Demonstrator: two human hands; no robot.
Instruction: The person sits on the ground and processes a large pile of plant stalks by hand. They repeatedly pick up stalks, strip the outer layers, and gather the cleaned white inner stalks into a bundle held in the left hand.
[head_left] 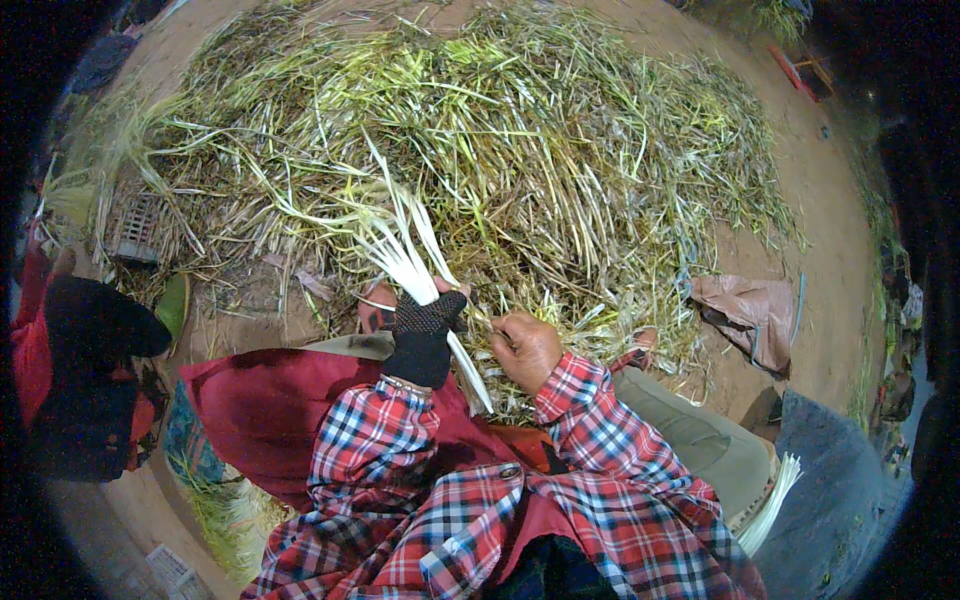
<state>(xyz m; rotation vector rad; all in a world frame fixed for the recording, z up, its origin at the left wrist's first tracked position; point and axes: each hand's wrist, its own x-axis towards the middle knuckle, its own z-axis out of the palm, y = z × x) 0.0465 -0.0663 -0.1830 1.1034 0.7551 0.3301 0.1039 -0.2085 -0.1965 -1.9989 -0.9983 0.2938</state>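
My left hand (430, 320), in a black dotted glove, is closed round a small bunch of spring onions (403, 262). Their long white stems fan out above the fist, and the white lower ends (470, 375) point down toward my lap. Just to the right, my bare right hand (527, 347) is curled with its fingertips pinched. A thin stalk seems to run to those fingertips, but what they hold is too small to make out. In front of both hands lies a wide heap of long green and yellowed stalks (560, 150).
A brown sack (750, 315) lies on the bare earth at right. Further left stands a grey plastic crate (138, 228). A person in dark and red clothing (90, 350) is close on my left. White stalks (775, 505) rest beside my right leg, near dark blue cloth (830, 480).
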